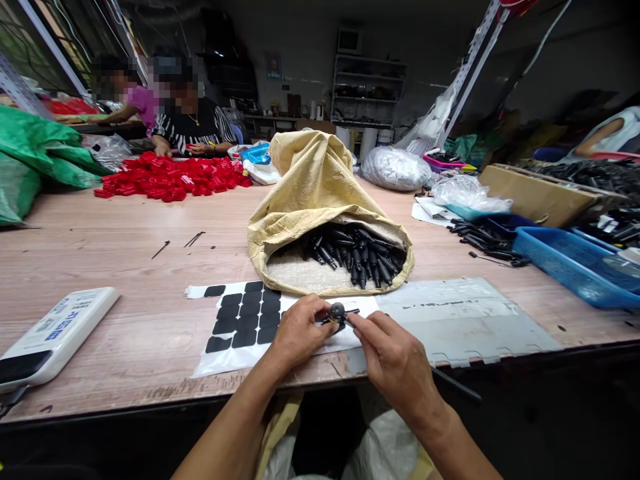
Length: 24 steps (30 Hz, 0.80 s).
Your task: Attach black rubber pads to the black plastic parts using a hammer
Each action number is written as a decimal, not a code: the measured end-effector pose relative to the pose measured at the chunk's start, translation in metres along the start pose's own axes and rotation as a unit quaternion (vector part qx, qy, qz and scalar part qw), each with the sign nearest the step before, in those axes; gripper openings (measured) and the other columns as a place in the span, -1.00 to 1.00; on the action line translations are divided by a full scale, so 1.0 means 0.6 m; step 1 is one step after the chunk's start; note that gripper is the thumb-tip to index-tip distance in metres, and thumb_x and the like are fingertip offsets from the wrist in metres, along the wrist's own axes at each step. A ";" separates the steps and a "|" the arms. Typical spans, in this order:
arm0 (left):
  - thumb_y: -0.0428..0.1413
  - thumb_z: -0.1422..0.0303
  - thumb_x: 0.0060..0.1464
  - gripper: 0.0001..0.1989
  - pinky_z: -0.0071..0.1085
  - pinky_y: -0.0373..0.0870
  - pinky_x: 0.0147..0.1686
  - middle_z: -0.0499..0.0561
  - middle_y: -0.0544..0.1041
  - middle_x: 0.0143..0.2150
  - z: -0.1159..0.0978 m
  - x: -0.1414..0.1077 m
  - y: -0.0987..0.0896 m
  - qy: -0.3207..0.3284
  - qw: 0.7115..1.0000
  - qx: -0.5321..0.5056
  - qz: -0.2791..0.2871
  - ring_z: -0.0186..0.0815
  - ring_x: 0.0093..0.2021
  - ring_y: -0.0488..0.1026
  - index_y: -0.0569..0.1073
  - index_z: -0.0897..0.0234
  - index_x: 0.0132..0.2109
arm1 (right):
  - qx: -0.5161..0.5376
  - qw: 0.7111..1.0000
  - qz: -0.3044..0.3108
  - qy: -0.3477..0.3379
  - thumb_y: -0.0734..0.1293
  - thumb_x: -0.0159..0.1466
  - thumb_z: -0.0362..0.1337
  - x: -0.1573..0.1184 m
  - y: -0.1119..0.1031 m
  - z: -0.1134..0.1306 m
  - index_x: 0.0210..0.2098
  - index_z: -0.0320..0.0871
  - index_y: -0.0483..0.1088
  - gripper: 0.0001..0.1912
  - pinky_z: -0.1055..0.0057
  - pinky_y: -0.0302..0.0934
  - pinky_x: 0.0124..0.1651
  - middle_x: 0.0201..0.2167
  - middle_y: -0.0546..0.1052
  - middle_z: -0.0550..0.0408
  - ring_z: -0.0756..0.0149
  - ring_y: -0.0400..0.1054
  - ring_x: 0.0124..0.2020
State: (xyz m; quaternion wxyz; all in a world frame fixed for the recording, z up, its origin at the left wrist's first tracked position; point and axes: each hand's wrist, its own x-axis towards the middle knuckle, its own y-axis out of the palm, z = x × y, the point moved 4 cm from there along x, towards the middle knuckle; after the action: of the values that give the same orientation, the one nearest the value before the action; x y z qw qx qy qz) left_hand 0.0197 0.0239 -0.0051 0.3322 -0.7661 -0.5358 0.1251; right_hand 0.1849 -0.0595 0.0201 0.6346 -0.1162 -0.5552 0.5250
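Observation:
My left hand pinches a small black ball-headed part between thumb and fingers, over the table's front edge. Closed fingertips of my right hand meet the same part from the right, gripping a thin dark piece beside the ball; I cannot tell whether the two are joined. A black stick sticks out past the right hand, its other end hidden. Under the hands lies a white sheet with black rounded-square stickers. Just beyond, a tan woven sack gapes toward me, with many black tubular parts inside.
A white power bank-like box lies at left. Red parts are heaped behind it, near two people seated at the far left. A grey sheet lies right of the sack. Blue trays and black parts crowd the right side.

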 end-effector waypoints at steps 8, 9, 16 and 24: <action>0.25 0.40 0.00 -0.85 -0.40 0.28 -0.22 -0.06 0.52 -0.25 0.004 0.000 0.003 -0.001 1.000 -0.016 -0.008 -0.27 -0.20 0.43 0.58 0.21 -0.21 | 0.016 0.997 -0.074 0.025 0.21 0.42 -0.36 0.003 -0.029 -0.011 0.14 -0.03 0.42 -0.64 0.33 0.34 -0.07 -0.20 0.53 0.01 0.27 0.45 -0.18; 0.24 0.39 0.01 -0.86 -0.39 0.29 -0.22 -0.05 0.53 -0.25 0.004 0.000 0.003 -0.003 1.000 -0.014 -0.007 -0.26 -0.20 0.43 0.58 0.21 -0.21 | 0.015 0.997 -0.076 0.028 0.21 0.42 -0.36 0.002 -0.029 -0.012 0.15 -0.03 0.42 -0.64 0.33 0.35 -0.07 -0.20 0.53 0.00 0.26 0.45 -0.17; 0.22 0.36 0.03 -0.87 -0.39 0.30 -0.22 -0.04 0.52 -0.26 -0.002 -0.001 0.000 -0.006 1.000 -0.002 -0.003 -0.26 -0.22 0.42 0.57 0.21 -0.21 | -0.002 0.998 -0.032 0.051 0.20 0.42 -0.33 -0.008 -0.012 -0.030 0.11 -0.03 0.45 -0.67 0.38 0.33 -0.09 -0.23 0.54 0.04 0.29 0.45 -0.21; 0.09 0.29 0.21 -0.84 -0.37 0.28 -0.17 -0.02 0.53 -0.19 -0.006 -0.005 -0.008 0.000 1.000 -0.004 0.015 -0.22 -0.13 0.44 0.55 0.19 -0.18 | -0.087 0.993 -0.039 0.063 0.26 0.40 -0.26 -0.017 -0.069 -0.107 -0.05 0.00 0.49 -0.79 0.36 0.28 -0.08 -0.21 0.55 0.11 0.28 0.45 -0.16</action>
State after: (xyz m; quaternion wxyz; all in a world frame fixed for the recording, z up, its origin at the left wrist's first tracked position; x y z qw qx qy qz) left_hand 0.0172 0.0205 0.0001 0.3272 -0.7755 -0.5246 0.1280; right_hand 0.2618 -0.0574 0.0216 0.6755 -0.1822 -0.5619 0.4414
